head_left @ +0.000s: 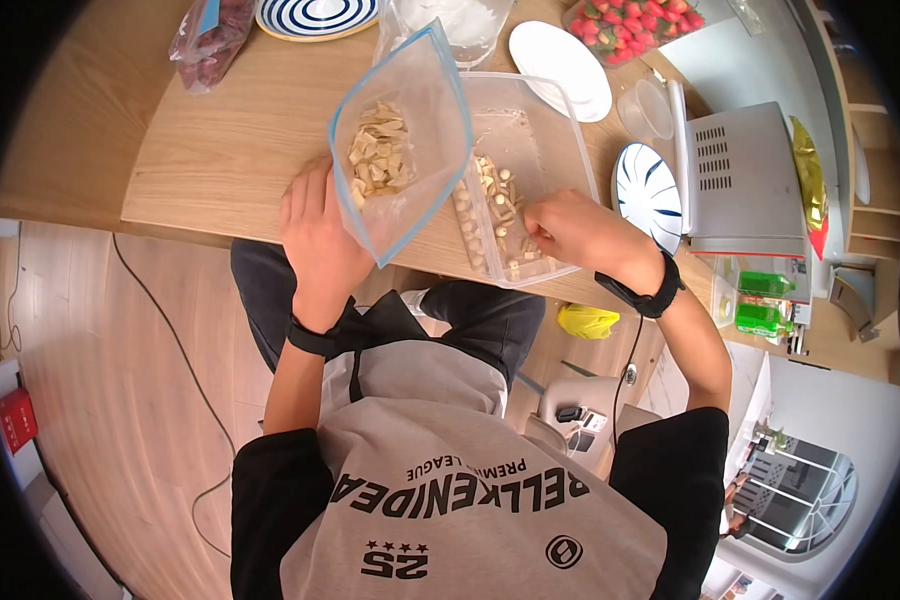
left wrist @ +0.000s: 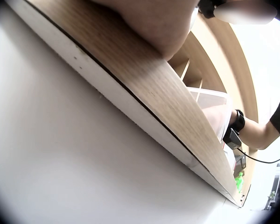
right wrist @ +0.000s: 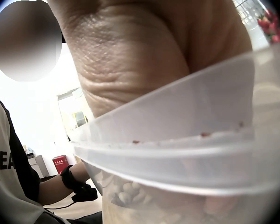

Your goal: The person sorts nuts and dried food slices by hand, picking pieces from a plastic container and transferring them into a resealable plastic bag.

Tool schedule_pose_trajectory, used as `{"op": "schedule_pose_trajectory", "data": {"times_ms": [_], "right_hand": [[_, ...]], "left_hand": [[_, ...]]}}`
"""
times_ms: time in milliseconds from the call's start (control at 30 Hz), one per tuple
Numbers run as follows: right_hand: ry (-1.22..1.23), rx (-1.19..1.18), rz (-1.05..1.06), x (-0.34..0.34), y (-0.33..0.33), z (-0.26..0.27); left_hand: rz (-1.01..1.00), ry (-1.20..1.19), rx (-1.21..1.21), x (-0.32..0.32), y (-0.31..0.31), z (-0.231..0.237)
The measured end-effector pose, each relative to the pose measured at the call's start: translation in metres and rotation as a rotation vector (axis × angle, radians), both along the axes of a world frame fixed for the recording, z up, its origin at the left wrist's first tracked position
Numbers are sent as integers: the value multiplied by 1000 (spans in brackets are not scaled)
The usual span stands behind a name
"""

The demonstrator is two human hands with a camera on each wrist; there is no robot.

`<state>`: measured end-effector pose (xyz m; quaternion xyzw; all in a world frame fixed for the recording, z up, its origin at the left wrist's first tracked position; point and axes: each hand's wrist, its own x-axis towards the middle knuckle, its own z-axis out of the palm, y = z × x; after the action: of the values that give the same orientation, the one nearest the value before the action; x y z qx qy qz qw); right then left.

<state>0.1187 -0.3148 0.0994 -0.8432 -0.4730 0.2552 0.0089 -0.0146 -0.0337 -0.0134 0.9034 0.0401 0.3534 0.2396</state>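
Observation:
In the head view a clear zip bag (head_left: 435, 160) with a blue-edged mouth stands open, pale yellow dried slices (head_left: 378, 150) inside. My left hand (head_left: 320, 235) rests against the bag's near left side, its thumb hidden behind the plastic. Beside the bag is a clear plastic container (head_left: 555, 130) holding pale chunks (head_left: 498, 195) and round whitish pieces (head_left: 470, 235), parted by a divider. My right hand (head_left: 575, 230) reaches over the container's right wall with its fingers curled down among the pieces; I cannot tell whether they pinch one. The right wrist view shows the container's wall (right wrist: 177, 163) hiding those fingertips.
Behind stand a blue-ringed plate (head_left: 315, 15), a bag of dark red food (head_left: 213, 40), a white plate (head_left: 560, 70) and a strawberry box (head_left: 635, 25). On the right are a patterned plate (head_left: 645, 195), a small clear tub (head_left: 647, 108) and a microwave-like appliance (head_left: 745, 165).

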Motion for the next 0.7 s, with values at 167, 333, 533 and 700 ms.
{"op": "schedule_pose_trajectory", "data": {"times_ms": [167,333,533,700], "right_hand": [[5,-27,-10,-1,3,3],[10,-22,-8,0,3,5],[-58,104,-32,5,1,25],[-74,209,-78,4,18,68]], "left_hand": [[-7,4,-10,0,1,0],[-18,6,-22,0,1,4],[-17,1,-22,0,2,1],[-16,21,-20,0,2,1]]}}
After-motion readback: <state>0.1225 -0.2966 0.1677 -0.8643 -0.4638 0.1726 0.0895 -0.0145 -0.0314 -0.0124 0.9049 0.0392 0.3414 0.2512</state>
